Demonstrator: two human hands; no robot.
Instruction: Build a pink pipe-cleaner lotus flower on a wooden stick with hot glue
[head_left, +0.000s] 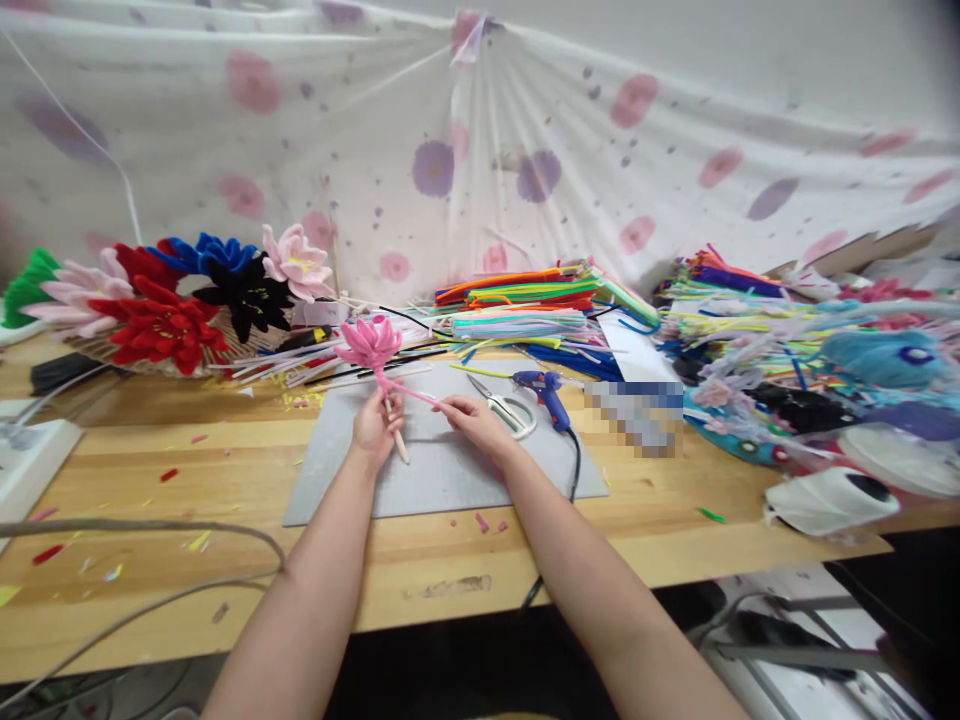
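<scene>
Pink fuzzy petals form a pipe-cleaner flower [369, 343], held upright by its pale stick stem [403, 447] in my left hand [378, 425]. The fingers of that hand are wrapped round the stem just below the bloom. From the flower's base a pink pipe cleaner [409, 391] runs to the right. My right hand [474, 424] pinches its far end between thumb and fingertips. Both hands are over a grey board [442, 480]. Scissors [517, 413] with pale handles lie just beyond my right hand, beside a blue glue gun [546, 395].
Finished flowers [169, 320] in several colours stand at the left back. Bundled pipe cleaners [525, 290] lie along the back, with more piled at the right. A white spool [829, 500] sits at the right edge. Cables [150, 527] cross the left front; a power strip [34, 465] is nearby.
</scene>
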